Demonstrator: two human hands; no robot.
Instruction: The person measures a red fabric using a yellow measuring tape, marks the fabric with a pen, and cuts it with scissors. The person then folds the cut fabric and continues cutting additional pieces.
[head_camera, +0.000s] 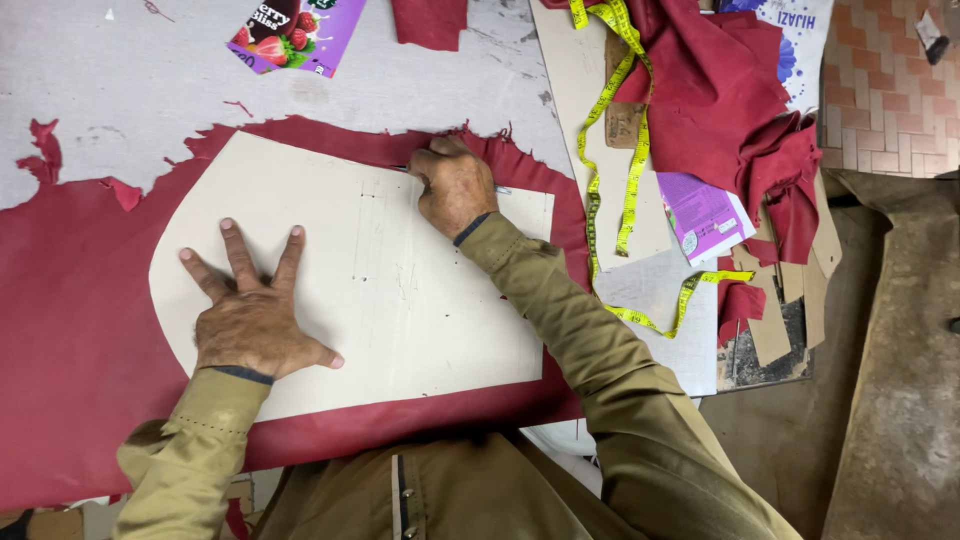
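Tracing step in hand, by the look of it: a cream card pattern (400, 290), one side curved and the other straight, lies flat on a sheet of red leather (70, 330) spread across the near half of the tabletop (130, 90). Left hand (255, 315) is released, palm down, fingers splayed, pressing the pattern near its curved left edge. Right hand (455, 185) is clenched around a thin pen (498, 189) at the pattern's far edge, tip side hidden under the fist. Judgement: the next move calls for a steady run of the pen along the card rim, with the left hand keeping the pattern from sliding on the smooth hide. Leather looks matte, supple, with ragged torn margins toward the far left. Tabletop is scuffed grey-white. Toward the right edge: a yellow tape measure (630, 190) draped in loops, bunched red scraps (730, 90), brown card offcuts (770, 330), a purple packet (705, 215).
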